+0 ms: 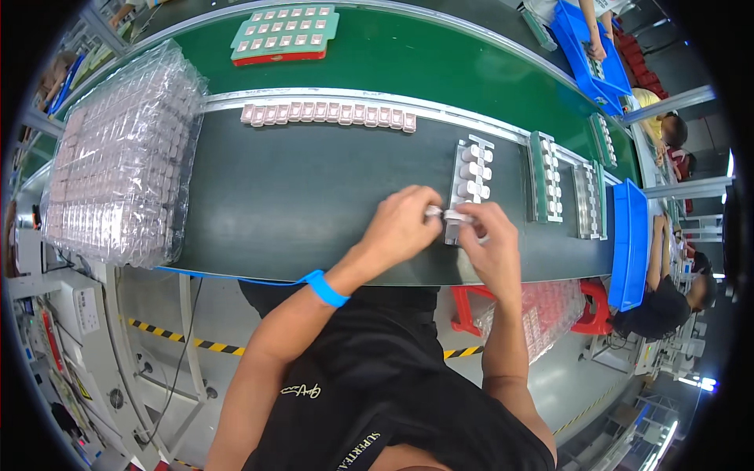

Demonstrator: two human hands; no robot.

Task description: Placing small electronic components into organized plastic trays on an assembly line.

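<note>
Pale lettering (359,450) is borne by a black cloth shirt (377,377) below the grip, a yellow triangular sign (82,388) by a white machine (86,337) leftward.

Stack (122,169) left of fixture (456,171); bin (628,251) right, apparently at worktop (290,204) edge.

One left hand (402,225) and one right hand (495,239) are counted, with one blue wristband (326,289). About fourteen cups (332,114) are lined up, and eighteen more are held in one tray (333,23), in three rows of six. Four racks (457,169) are seen. Two blue bins (628,243) are counted at the right. Two plastic-wrapped bundles (118,165) are shown.
</note>
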